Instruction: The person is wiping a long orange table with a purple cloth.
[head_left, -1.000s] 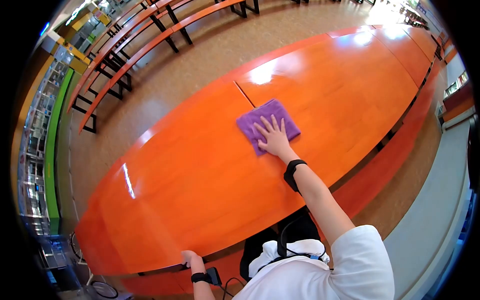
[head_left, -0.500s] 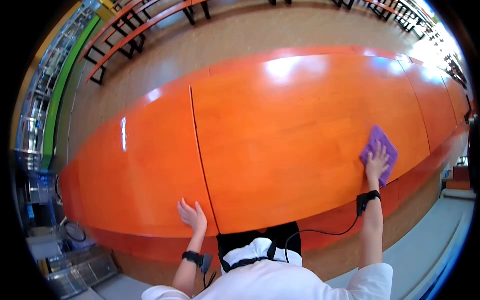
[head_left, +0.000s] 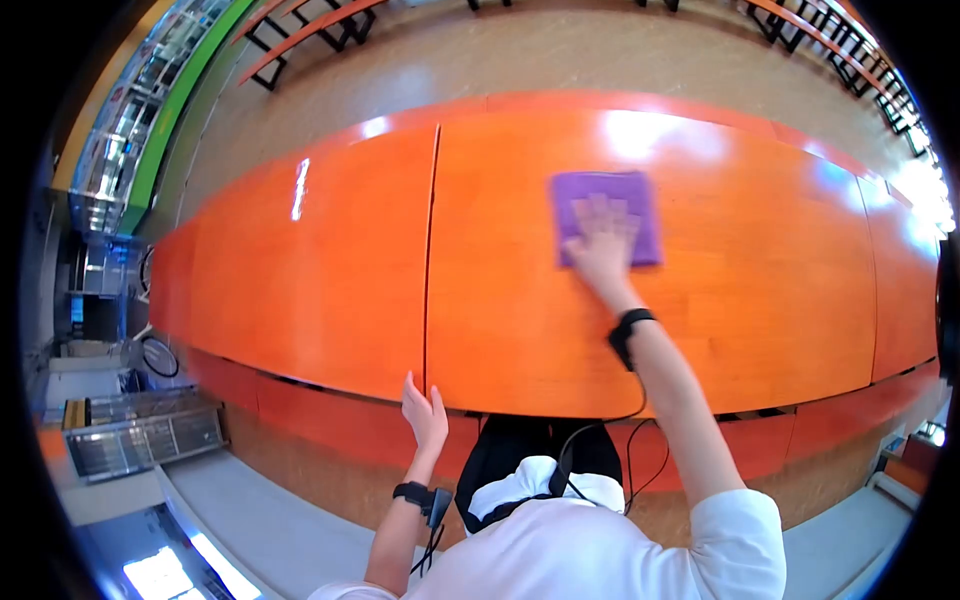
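Observation:
A purple cloth [head_left: 632, 205] lies flat on the far half of a long glossy orange table [head_left: 330, 270]. My right hand [head_left: 602, 245] presses on the cloth with fingers spread, arm stretched forward; the hand is motion-blurred. A black band is on that wrist. My left hand [head_left: 424, 414] rests with fingers apart at the table's near edge, right beside the seam between two tabletop sections, holding nothing. It also has a black wrist band with a cable.
An orange bench [head_left: 320, 425] runs under the near table edge. Across the wooden floor stand more orange benches [head_left: 300, 30] with black legs. Green-framed shelving [head_left: 150, 130] lines the left wall. A metal rack [head_left: 140, 435] stands at lower left.
My right hand has slid the purple cloth from the table's right near edge to the upper middle of the table. My left hand shifted slightly right along the near edge. The view turned.

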